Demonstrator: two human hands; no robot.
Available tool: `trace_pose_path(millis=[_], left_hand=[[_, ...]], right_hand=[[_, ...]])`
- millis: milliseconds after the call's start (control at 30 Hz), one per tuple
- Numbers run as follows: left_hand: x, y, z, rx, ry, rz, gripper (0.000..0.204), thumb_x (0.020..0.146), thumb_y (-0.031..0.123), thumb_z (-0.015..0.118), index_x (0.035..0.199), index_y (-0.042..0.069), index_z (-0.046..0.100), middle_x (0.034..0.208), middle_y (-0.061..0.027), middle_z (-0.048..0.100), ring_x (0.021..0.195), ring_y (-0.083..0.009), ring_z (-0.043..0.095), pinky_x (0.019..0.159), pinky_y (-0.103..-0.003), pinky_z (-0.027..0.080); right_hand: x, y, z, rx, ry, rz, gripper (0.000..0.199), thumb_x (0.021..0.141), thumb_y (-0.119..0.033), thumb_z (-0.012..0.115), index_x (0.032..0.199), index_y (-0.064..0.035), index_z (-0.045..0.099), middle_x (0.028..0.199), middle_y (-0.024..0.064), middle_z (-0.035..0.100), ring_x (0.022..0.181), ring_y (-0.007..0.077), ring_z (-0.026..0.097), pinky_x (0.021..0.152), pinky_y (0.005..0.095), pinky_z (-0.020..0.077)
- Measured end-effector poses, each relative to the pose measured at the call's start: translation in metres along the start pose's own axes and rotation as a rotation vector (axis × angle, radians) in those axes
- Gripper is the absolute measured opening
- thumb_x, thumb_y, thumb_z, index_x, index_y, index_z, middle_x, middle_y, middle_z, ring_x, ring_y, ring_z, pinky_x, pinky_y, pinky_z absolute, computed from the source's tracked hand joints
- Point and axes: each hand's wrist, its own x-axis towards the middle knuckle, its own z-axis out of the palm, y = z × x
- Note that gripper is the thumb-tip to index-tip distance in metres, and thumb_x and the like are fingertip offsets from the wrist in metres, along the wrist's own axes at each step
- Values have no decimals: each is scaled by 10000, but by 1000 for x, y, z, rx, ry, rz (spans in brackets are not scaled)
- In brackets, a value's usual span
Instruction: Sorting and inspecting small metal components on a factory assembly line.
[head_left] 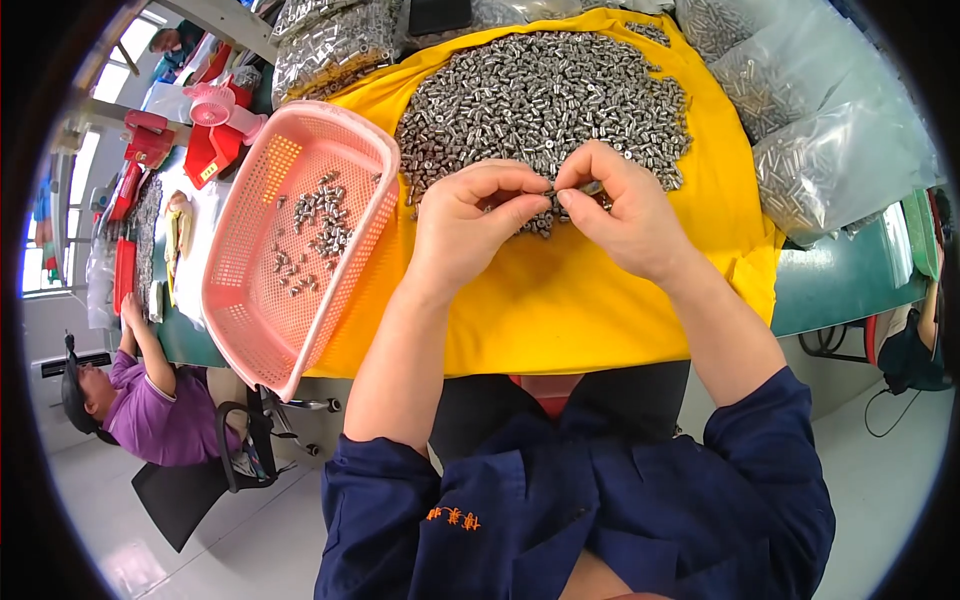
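Note:
My left hand [462, 222] and my right hand [632, 212] meet at the near edge of a wide pile of small silvery metal cylinders [545, 100]. The thumb and forefinger of each are pinched together, tip almost to tip. Between the fingertips a small metal part [553, 193] shows, mostly covered by them. More loose cylinders lie right under my fingers. The pile is spread on a yellow cloth [560, 320]. To the left of my left forearm stands a pink perforated plastic basket [345, 115], with several of the metal pieces scattered over its bottom.
Clear plastic bags [815, 165] full of metal pieces line the right side. More filled bags [335, 45] and a dark flat object [440, 14] sit at the back. Red bins [212, 150] stand beyond the basket. At far left a person in purple [165, 415] sits working.

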Motion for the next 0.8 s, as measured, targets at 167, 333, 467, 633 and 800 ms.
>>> trace_pose_path(millis=[167, 333, 467, 633, 800], left_hand=[[5, -4, 3, 151, -17, 64, 110, 671, -30, 635, 777, -11, 614, 806, -55, 600, 692, -106, 555, 603, -207, 442], [6, 0, 1, 196, -2, 121, 103, 658, -40, 633, 756, -16, 611, 780, -68, 600, 685, -124, 561, 591, -217, 443], [6, -1, 1, 264, 38, 170, 115, 645, -19, 641, 754, 6, 616, 777, -81, 603, 709, -180, 585, 622, -252, 462], [2, 2, 11, 463, 29, 278, 149, 658, -12, 608, 804, 21, 602, 773, -94, 593, 712, -233, 579, 632, -278, 463], [1, -3, 7, 575, 107, 343, 150, 642, -28, 613, 785, 14, 600, 754, -107, 593, 698, -252, 578, 623, -292, 469]], right_hand=[[1, 4, -1, -221, 1, -69, 61, 739, -52, 511, 788, -37, 478, 687, 92, 536, 601, 216, 540, 536, 300, 428], [7, 6, 8, -335, 39, -212, 68, 742, -62, 501, 782, -40, 450, 676, 131, 525, 651, 320, 526, 571, 386, 415], [4, 3, 7, -334, 19, -139, 69, 743, -61, 496, 793, -42, 453, 703, 138, 529, 675, 326, 518, 583, 388, 408], [-3, 7, 7, -391, 27, -136, 72, 740, -54, 494, 802, -48, 459, 704, 139, 528, 675, 325, 516, 585, 391, 405], [-5, 7, 5, -328, 96, -45, 52, 744, -20, 485, 789, -32, 463, 614, 113, 510, 524, 243, 510, 498, 322, 408]])
